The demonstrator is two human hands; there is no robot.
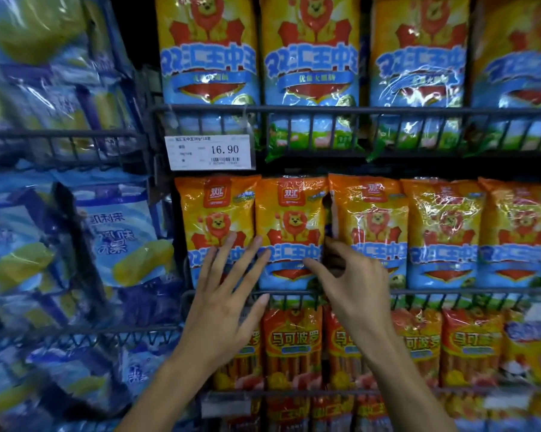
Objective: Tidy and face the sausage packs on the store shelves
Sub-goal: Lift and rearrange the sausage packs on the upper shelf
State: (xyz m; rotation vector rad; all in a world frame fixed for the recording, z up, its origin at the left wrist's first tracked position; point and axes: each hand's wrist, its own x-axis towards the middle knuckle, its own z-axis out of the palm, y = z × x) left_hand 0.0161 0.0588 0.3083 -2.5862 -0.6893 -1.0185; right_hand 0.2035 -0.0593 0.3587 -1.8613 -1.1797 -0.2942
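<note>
A row of orange-and-blue lion sausage packs stands upright on the middle wire shelf [450, 293]. My left hand [228, 294] lies flat with spread fingers over the first pack [213, 210] and the left edge of the second pack [291, 219]. My right hand [347, 275] has its thumb on the front of the second pack and its fingers curled into the gap at that pack's right edge, beside the third pack [372, 219]. The lower parts of the first two packs are hidden by my hands.
Larger lion packs [309, 57] fill the upper shelf behind a wire rail, with a price tag [210, 152] reading 16.90. Red-orange sausage packs [294, 341] stand on the shelf below. Blue corn-sausage packs [119, 232] fill the left rack.
</note>
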